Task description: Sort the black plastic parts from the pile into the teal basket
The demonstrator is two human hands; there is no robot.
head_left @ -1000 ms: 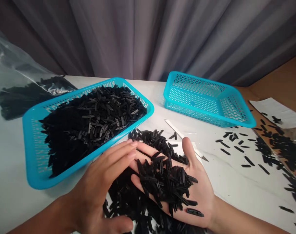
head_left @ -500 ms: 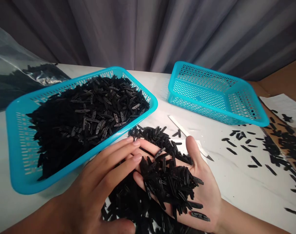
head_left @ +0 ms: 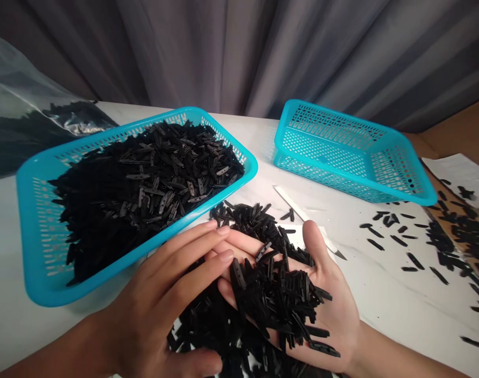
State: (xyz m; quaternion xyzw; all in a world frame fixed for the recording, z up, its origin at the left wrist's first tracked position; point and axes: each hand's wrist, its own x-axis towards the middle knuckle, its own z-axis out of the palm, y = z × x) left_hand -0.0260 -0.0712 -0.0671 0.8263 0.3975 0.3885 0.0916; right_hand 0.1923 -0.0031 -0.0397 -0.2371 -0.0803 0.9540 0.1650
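Note:
My right hand [head_left: 337, 310] lies palm up, cupping a heap of small black plastic pieces [head_left: 279, 299]. These are slim, with tapered ends, and some show small holes. My left hand [head_left: 156, 294] arches beside it with fingers stretched out and thumb apart. Its fingertips touch the fingers of my right hand, and nothing shows in its grasp. Under both hands a loose pile of the same pieces [head_left: 208, 315] covers the table, partly hidden. Just beyond my left hand stands a turquoise basket [head_left: 38, 226] heaped with these pieces.
A second turquoise basket [head_left: 353, 194], with nothing in it, stands at the back right. A white-handled craft knife [head_left: 294, 205] lies before it. Scattered pieces [head_left: 399, 240] and cardboard [head_left: 452, 126] occupy the right side. A clear plastic bag [head_left: 22, 100] holding black pieces rests at left.
The heap in my right palm has shifted a little, and one piece near the fingers now stands more upright. Both hands keep nearly the same pose. The view has moved slightly.

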